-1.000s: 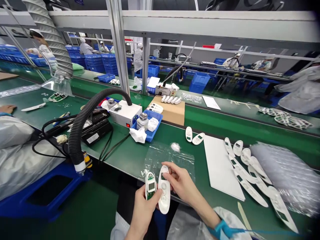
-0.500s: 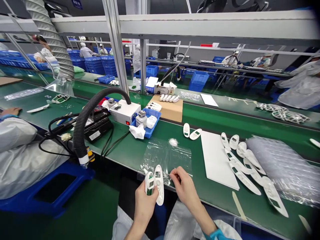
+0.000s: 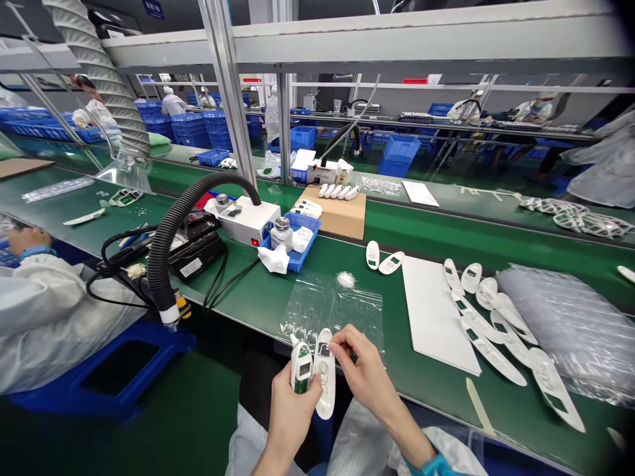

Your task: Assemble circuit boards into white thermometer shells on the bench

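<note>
My left hand (image 3: pixel 292 404) is closed around a white ear thermometer body (image 3: pixel 301 365) whose green circuit board and small screen are exposed. The same hand pinches a long white front cover (image 3: pixel 325 383) beside it, with a window and button holes. My right hand (image 3: pixel 361 362) has thumb and forefinger pinched together at the cover's upper right edge; what lies between the fingertips, if anything, is too small to make out. Just beyond both hands, a clear plastic bag (image 3: pixel 310 301) lies flat on the green bench, with a small heap of tiny whitish pieces (image 3: pixel 346 279) on it.
White paper (image 3: pixel 434 311) and several white covers (image 3: pixel 491 350) lie to the right, beside stacked clear bubble wrap (image 3: pixel 570 324). A blue tray (image 3: pixel 297 259) with a bottle stands ahead. A black hose (image 3: pixel 153 264) arches at left, near a co-worker's sleeve (image 3: pixel 64 291).
My right hand has moved left and up, from over the bag to the cover's upper edge. My left hand has shifted slightly right and down with both parts.
</note>
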Motion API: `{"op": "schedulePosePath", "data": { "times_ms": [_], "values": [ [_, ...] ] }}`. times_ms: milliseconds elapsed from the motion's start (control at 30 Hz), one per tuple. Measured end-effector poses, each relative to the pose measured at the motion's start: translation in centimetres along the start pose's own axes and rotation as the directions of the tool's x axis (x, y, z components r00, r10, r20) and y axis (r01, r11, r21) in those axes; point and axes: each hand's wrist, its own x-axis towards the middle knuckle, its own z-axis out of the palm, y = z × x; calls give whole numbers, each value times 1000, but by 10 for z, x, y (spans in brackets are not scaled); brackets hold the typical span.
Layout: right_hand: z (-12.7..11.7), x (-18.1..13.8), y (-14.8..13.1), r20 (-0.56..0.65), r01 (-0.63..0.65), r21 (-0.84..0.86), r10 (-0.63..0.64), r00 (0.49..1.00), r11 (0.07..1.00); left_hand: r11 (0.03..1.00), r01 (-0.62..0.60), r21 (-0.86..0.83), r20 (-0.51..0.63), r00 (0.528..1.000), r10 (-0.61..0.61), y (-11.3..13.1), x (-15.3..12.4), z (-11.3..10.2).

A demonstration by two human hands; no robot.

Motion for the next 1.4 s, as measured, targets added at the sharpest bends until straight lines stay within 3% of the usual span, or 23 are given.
{"op": "schedulePosePath", "data": {
  "times_ms": [333,567,767,867,1000,1100,1200,1300,1400],
  "values": [
    [2,-2,4,5,-10,-16,10,1000,1000,1000,-3,19,4,1000,3,-2,1,1],
    [5,-6,3,-26,-92,151,97,995,984,1000,14,-10,-6,1000,-14,-3,-1,-2],
    [15,-7,-1,20,-125,153,123,992,980,1000,-18,-10,-34,999,17,3,-2,-8],
    [26,-5,-7,-2,-155,306,164,987,939,999,-4,-53,-63,998,0,4,-3,-15],
    [53,-6,-18,191,-287,607,214,958,741,990,-1,-140,-118,993,-16,0,-6,-31],
    [79,-5,-25,326,-385,648,217,920,658,963,15,-267,-100,994,-44,-7,-5,-51],
    [111,9,-33,403,-447,684,212,890,576,847,7,-531,-170,979,-115,-20,2,-85],
    [160,36,-53,570,-564,686,141,809,460,708,-63,-703,-330,911,-247,-38,15,-131],
    [221,64,-82,700,-690,625,129,702,365,679,-127,-723,-444,838,-317,-54,28,-177]
  ]
}}
